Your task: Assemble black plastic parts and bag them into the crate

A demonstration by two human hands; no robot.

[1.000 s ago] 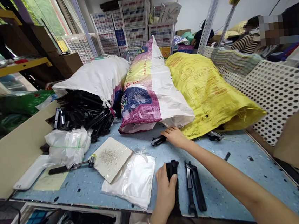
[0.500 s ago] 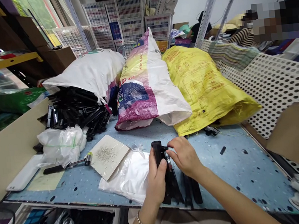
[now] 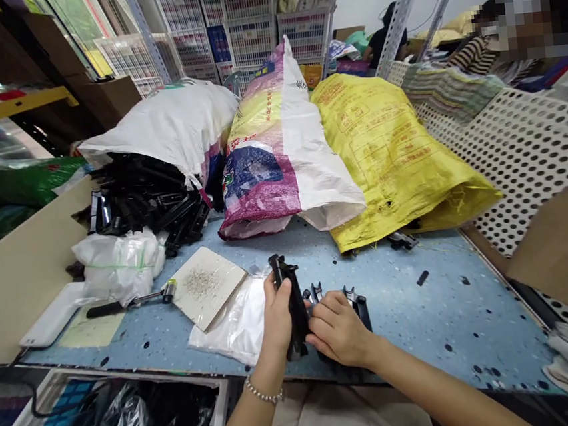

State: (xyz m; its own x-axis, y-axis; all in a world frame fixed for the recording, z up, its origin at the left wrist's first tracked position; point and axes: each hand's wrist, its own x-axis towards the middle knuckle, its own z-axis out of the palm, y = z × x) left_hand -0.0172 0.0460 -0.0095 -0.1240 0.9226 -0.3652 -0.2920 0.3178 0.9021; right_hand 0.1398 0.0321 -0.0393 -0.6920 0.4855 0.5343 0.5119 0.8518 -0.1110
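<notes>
Left hand (image 3: 277, 324): we grip one black plastic part (image 3: 295, 305), lower middle of the table (image 3: 424, 313).
Right hand (image 3: 338, 331): we curl around two black parts (image 3: 359, 309) just beside.
Sacks: three (image 3: 263, 155), upper middle.

blk plastic bracket (image 3: 295, 305), upright, l hand (image 3: 277, 324)

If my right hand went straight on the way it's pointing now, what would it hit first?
The black plastic part gripped upright in your left hand. Your right hand points toward it, and its fingertips look right against it, perhaps already touching, though depth is hard to judge.
</notes>
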